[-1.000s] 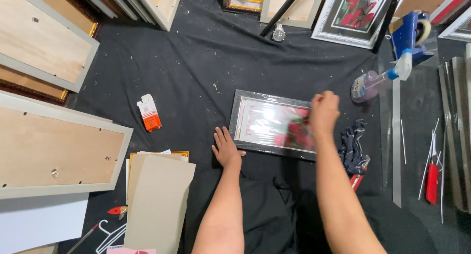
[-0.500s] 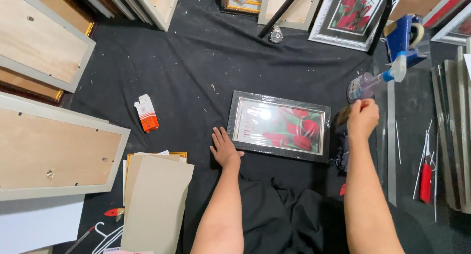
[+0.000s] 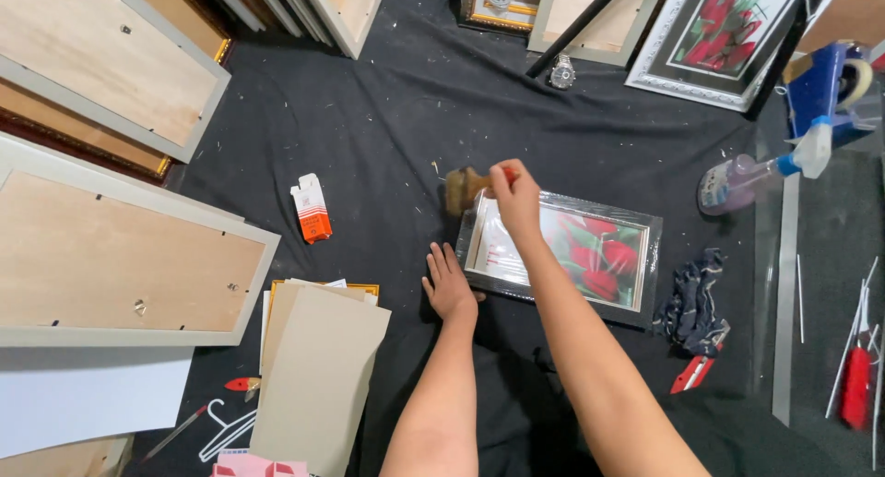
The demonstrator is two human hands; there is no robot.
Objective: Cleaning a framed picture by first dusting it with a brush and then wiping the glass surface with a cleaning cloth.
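Note:
A small dark picture frame [image 3: 651, 247] with a print of red flowers under glass lies flat on the black cloth. My right hand [image 3: 516, 196] is closed around a brush [image 3: 464, 188] with a wooden head, held over the frame's upper left corner. The brush looks blurred. My left hand [image 3: 449, 284] rests flat on the cloth with fingers spread, touching the frame's left edge.
A dark rag [image 3: 693, 304] and a red cutter [image 3: 690, 374] lie right of the frame. A spray bottle [image 3: 742, 180] and a blue tape dispenser [image 3: 825, 81] sit farther right. Large frame backs [image 3: 111, 256] lie left, cardboard sheets [image 3: 318, 371] and an orange-white box [image 3: 312, 208] nearby.
My right hand left the frame, reached to the right side near the rag, then came back holding the brush over the frame's upper left corner. My left hand stayed put.

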